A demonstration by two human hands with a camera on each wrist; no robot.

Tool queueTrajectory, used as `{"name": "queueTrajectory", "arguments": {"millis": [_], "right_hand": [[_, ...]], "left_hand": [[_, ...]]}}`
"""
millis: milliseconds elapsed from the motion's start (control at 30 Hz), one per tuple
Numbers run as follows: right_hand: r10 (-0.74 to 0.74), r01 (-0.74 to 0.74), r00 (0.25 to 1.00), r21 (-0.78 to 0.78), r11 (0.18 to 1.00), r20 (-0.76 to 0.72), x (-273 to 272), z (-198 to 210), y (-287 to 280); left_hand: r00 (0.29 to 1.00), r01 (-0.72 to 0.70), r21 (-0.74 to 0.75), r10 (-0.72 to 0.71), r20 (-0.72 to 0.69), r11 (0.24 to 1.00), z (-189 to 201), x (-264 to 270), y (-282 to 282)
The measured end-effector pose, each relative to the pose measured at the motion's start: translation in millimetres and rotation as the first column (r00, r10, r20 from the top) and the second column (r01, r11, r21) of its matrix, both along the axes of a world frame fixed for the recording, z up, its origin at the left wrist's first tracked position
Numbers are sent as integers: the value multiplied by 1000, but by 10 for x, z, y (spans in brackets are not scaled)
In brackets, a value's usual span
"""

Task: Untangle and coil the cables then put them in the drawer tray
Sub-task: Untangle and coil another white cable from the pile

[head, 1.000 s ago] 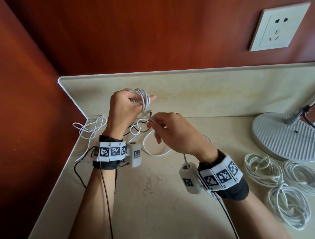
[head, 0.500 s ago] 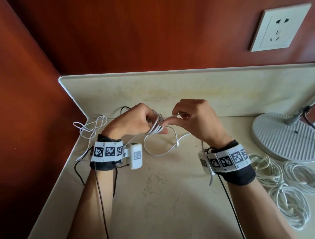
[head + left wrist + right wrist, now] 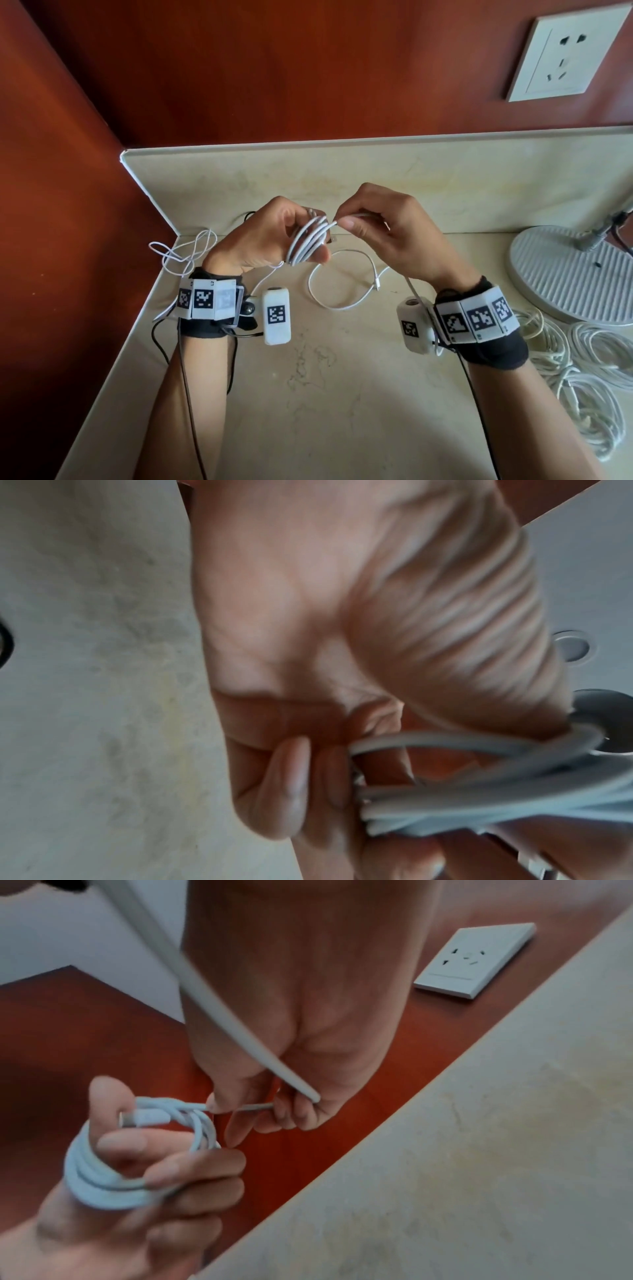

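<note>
Two hands are at work on one white cable above the back left part of the worktop (image 3: 342, 394). My left hand (image 3: 260, 240) has its fingers curled through a small coil (image 3: 308, 241) of that cable, about four or five turns wound round them, thumb pressed against the bundle; one plug (image 3: 137, 1119) sticks out of the coil near my thumb. My right hand (image 3: 390, 236) pinches the free strand (image 3: 240, 1106) between thumb and forefinger just beside the coil, the other fingers curled under, so both hands are closed on the same cable and almost touching each other.

One loose tail (image 3: 342, 287) of white cable lies in a loop on the worktop below my hands, ending in a small connector; I cannot tell whether it belongs to the cable I am holding. One more thin white cable (image 3: 185, 250) sits tangled in the back left corner. Three finished white coils (image 3: 582, 359) lie along the right edge, close together, just in front of one round ribbed lamp base (image 3: 565, 274). One wall socket (image 3: 568, 58) is set in the red wall above the back right corner. The drawer tray does not show in any view.
</note>
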State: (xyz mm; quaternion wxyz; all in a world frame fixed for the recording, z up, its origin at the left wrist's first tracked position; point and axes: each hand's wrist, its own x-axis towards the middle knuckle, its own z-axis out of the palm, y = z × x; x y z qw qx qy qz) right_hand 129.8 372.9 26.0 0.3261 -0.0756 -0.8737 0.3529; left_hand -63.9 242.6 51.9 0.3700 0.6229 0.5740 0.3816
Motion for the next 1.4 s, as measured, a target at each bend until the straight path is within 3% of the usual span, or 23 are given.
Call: {"name": "queueTrajectory", "arguments": {"millis": [100,267,367,433,567,633,700,800,833,867,900,967,1000,1033,1067,1133,1233,1333,1400], "right_hand": [[-75,80,996,129,988,-42,-19,-36,1],[-265,329,918,196,924,-294,8,-115,23],[-343,370,850,-10,929,-399,44,-93,39],[-427,397,833,-158,904,-352,77,-54,102],[-324,290,938,-235,928,-123,238,-18,335],[-334,261,922,-324,909,-195,287,-17,398],[-503,280,782,-514,811,-368,308,-19,462],[-792,382,350,-695,609,-501,370,-6,585],[-817,452,256,-683,573,-516,397,-6,608],[-808,528,240,-626,573,-538,423,-1,611],[-774,596,307,-522,611,-554,439,13,589],[-630,584,640,-255,771,-440,448,54,504],[-505,472,815,-180,863,-283,443,70,455],[-342,318,933,-187,929,-112,428,75,413],[-161,165,986,-282,945,38,404,91,362],[131,-16,974,-513,858,188,341,95,308],[340,-161,931,-682,714,136,260,89,253],[313,-273,944,-785,556,-107,263,120,316],[222,-261,960,-835,485,-171,298,143,365]], "left_hand": [[1000,-23,48,22,18,999,-9,7,18],[996,24,85,-31,79,996,39,135,22],[994,61,83,-68,81,995,55,169,22],[994,69,85,-76,84,994,61,186,18],[982,36,165,-65,176,986,77,151,3],[964,3,235,-66,258,972,66,121,21],[938,-38,271,-60,342,962,31,65,51],[950,-61,249,-20,311,967,-15,-16,56],[960,-48,234,-19,279,971,-24,-35,47],[966,-30,220,-27,255,975,-29,-47,38],[969,-14,206,-38,246,979,-30,-49,33],[969,-21,183,-25,245,983,-36,-61,37],[972,-54,173,12,236,983,-44,-75,43],[974,-101,165,64,219,981,-51,-84,53],[974,-150,160,117,195,976,-65,-96,64],[966,-232,152,210,152,961,-84,-104,81],[900,-414,99,391,194,905,-122,-119,108],[835,-544,45,534,135,838,-194,-236,131],[826,-564,31,563,30,825,-260,-360,124]]}}
